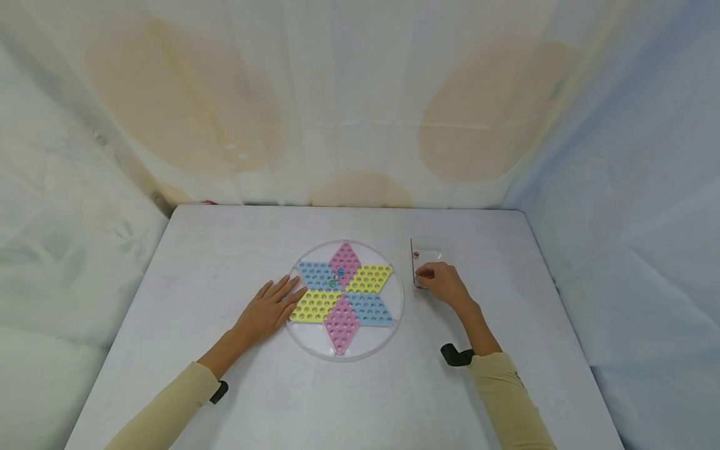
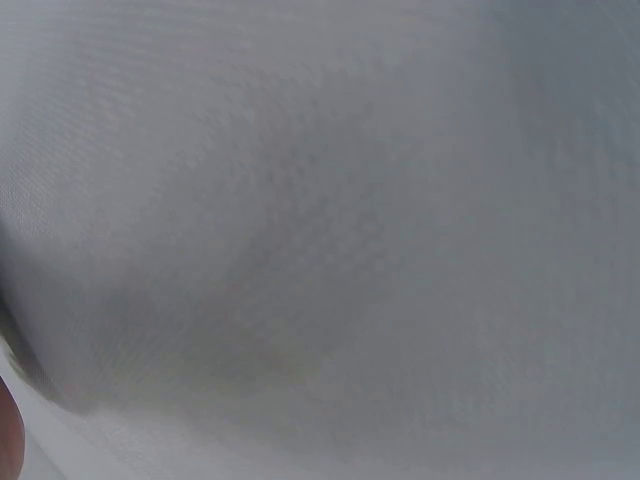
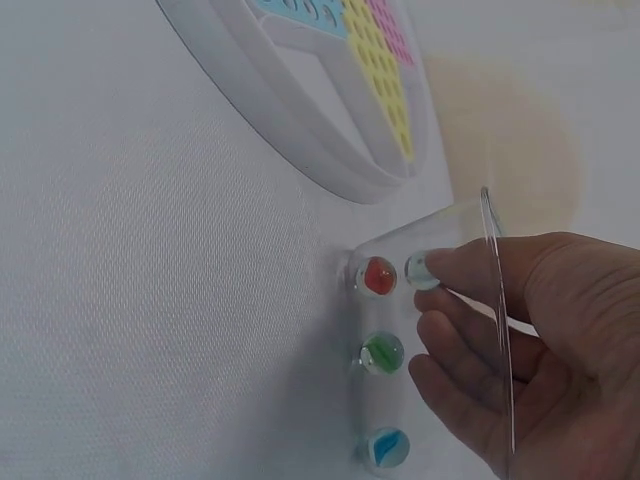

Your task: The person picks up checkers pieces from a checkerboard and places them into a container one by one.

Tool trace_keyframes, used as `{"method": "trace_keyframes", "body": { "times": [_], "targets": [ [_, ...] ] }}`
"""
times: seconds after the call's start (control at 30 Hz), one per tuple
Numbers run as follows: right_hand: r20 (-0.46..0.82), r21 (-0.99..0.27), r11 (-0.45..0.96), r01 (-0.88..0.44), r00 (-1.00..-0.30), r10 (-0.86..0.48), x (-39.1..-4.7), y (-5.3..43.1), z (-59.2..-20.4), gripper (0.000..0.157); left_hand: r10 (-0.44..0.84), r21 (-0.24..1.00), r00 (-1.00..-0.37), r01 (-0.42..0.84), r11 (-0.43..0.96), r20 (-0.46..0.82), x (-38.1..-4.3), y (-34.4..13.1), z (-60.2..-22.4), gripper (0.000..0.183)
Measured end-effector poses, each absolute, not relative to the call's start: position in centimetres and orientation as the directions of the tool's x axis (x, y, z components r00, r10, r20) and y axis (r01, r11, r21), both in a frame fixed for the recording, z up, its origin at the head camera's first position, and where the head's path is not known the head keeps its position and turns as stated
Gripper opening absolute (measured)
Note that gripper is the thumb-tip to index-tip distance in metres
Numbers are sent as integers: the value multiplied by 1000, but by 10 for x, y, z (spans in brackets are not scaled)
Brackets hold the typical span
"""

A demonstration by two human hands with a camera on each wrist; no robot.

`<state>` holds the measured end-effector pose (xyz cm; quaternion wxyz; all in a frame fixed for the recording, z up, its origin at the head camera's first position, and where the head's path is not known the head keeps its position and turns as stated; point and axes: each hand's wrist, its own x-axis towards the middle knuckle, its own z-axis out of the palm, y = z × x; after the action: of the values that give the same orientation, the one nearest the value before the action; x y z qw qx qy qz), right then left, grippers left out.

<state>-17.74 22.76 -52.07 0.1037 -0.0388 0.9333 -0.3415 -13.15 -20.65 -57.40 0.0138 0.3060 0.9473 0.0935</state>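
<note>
A round Chinese checkers board (image 1: 368,279) with a pink, yellow and blue star lies on the table. A blue marble (image 1: 340,272) and a green marble (image 1: 332,284) sit on its upper left part. My left hand (image 1: 269,312) rests palm down with spread fingers, its fingertips over the board's left edge. To the right of the board, my right hand (image 1: 444,282) reaches into a clear plastic box (image 3: 505,345). Its thumb and index finger pinch a pale clear marble (image 3: 422,270). Beside the fingers lie a red marble (image 3: 376,276), a green-streaked marble (image 3: 381,353) and a blue-streaked marble (image 3: 387,447).
The white table (image 1: 360,400) has a back edge against a pale curtain (image 1: 360,112), with more curtain on both sides. Black straps (image 1: 457,355) show at the sleeve cuffs. The left wrist view holds mostly blurred whitish cloth.
</note>
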Motion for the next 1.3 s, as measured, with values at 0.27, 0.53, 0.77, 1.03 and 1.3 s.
{"method": "trace_keyframes", "body": {
  "times": [0.27, 0.53, 0.77, 1.03, 1.3],
  "targets": [
    [-162, -633, 774, -26, -973, -165, -178, 228, -523, 19, 579, 196, -815, 573, 796, 33, -132, -206, -575, 51],
    [-153, -636, 771, -41, -972, -177, -179, 228, -520, 18, 578, 182, -815, 575, 798, 39, -134, -207, -577, 51],
    [-121, -643, 764, -55, -978, -172, -179, 229, -520, 20, 584, 193, -809, 584, 788, 64, -133, -208, -579, 51],
    [9, -676, 727, -123, -987, -160, -178, 221, -506, 17, 585, 166, -810, 582, 796, 39, -134, -209, -581, 52],
    [64, -712, 679, -178, -980, -190, -173, 200, -485, 19, 584, 183, -811, 580, 793, 38, -134, -209, -580, 51]
  ]
}}
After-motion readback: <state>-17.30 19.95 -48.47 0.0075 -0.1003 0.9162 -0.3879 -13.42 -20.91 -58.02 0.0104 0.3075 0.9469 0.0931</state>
